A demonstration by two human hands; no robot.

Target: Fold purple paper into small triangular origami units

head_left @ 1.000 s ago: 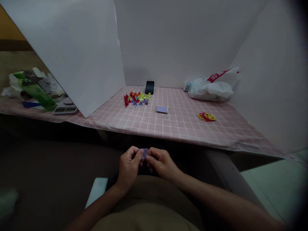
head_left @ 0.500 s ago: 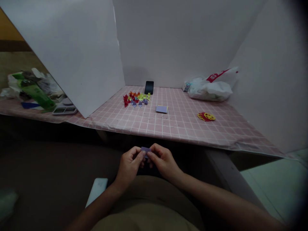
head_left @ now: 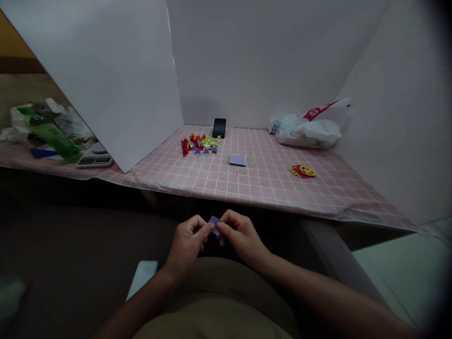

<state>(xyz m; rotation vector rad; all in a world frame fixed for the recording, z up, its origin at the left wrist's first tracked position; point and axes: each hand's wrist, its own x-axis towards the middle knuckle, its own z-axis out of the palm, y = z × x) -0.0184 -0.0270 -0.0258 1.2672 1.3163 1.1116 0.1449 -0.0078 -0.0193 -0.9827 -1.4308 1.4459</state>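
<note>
A small purple paper square [head_left: 214,220] is pinched between both hands, above my lap and in front of the table edge. My left hand [head_left: 189,239] grips its left side with thumb and fingers. On the other side, my right hand [head_left: 242,235] pinches the paper's right part. The square is turned with a corner up; its lower part is hidden by the fingers. On the table beyond lies a small stack of paper [head_left: 238,160], purple on top with yellow showing beneath. Left of it stand several small folded paper pieces [head_left: 199,143] in red, orange, yellow and purple.
A black phone [head_left: 219,128] lies at the back of the pink checked table [head_left: 268,183]. Red and yellow cut-out shapes [head_left: 302,171] and a white plastic bag [head_left: 309,132] are on the right. White panels enclose the table; a scale [head_left: 94,161] and green bottle [head_left: 54,139] sit at left.
The purple paper has been turned in the fingers, from lying straight to corner up. My left hand has shifted slightly; the things on the table have not moved.
</note>
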